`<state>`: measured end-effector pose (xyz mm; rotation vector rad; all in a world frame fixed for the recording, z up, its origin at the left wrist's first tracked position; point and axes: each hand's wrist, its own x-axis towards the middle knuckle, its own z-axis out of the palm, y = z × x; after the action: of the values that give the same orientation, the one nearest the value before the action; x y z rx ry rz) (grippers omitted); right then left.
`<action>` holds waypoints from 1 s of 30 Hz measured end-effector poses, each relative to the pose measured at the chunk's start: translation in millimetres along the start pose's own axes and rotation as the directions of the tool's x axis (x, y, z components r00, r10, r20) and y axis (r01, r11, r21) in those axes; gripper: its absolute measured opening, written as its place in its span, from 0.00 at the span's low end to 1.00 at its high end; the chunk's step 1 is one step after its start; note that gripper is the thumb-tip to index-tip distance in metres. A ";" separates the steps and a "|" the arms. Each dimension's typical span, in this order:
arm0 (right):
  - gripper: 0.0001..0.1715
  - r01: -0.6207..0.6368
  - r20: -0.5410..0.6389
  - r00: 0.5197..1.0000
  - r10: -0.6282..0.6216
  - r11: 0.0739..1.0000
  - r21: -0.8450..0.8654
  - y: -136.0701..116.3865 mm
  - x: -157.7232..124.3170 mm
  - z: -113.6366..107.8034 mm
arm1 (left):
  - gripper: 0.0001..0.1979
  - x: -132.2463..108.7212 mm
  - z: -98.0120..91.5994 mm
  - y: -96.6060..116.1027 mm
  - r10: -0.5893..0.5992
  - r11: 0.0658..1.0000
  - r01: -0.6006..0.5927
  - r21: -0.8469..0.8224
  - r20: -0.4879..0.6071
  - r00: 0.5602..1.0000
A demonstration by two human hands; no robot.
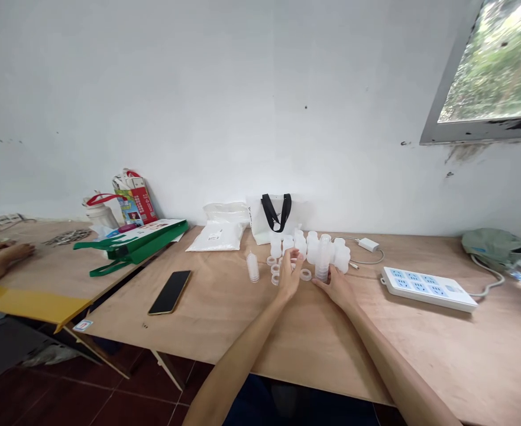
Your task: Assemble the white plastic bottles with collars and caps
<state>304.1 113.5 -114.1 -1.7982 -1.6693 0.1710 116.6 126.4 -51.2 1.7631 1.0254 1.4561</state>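
On the wooden table, my right hand (339, 288) has its thumb and fingers around the base of a tall, ribbed clear plastic cylinder (323, 258), which stands upright. My left hand (290, 273) is raised just to its left, fingers bent but apart, with nothing visible in them. Beneath and beside that hand lie several translucent plastic rings (305, 274). Behind both hands stand several white translucent plastic bottles (312, 244), partly hidden by the fingers and the cylinder. Further left, a smaller clear plastic cylinder (253, 268) with a narrow tip stands alone.
A black phone (170, 292) lies left; a power strip (429, 288) and green cap (493, 248) are right. Against the wall rest a white plastic package (220, 229) and white bag (260, 222). A green bag (142, 245) bridges the tables; another person's hands (9, 253) are far left.
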 end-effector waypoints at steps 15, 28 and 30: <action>0.22 0.105 -0.190 0.979 -0.079 0.986 0.127 -20.2 -16.3 -15.2 | 0.15 -14.6 -53.7 -32.0 0.126 0.908 -0.199 0.368 0.215 0.969; 0.15 0.428 0.227 0.882 -0.413 0.904 -0.020 -51.6 -33.3 -7.8 | 0.20 -21.2 -52.2 -49.8 0.086 0.807 -0.305 0.506 0.411 0.908; 0.16 0.421 0.234 0.886 -0.400 0.906 -0.046 -50.9 -32.5 -7.3 | 0.21 -20.8 -52.4 -49.4 0.074 0.803 -0.294 0.518 0.404 0.912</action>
<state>259.7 78.5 -91.7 -1.4859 -2.2122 0.1043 54.8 132.6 -93.1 2.5164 1.1826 0.8974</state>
